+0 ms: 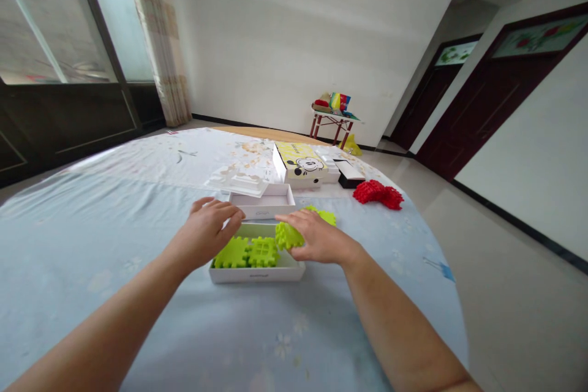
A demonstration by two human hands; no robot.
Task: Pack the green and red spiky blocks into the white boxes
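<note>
A shallow white box (257,276) stands in front of me on the table. Green interlocking puzzle blocks (263,252) lie side by side in its left and middle part. My right hand (316,235) is closed around another green puzzle block (288,236), held over the box's right side. Over the left end of the box hovers my left hand (209,228), fingers stretched out and apart, with nothing visible in it. More green blocks (324,216) lie behind my right hand, partly hidden by it.
Behind the box stands a second white box (269,211) with a clear plastic tray (239,183) leaning on it. Farther back are a yellow cartoon box (299,161), a black-and-white box (350,175) and a red block pile (377,194). A floral tablecloth (151,214) covers the round table.
</note>
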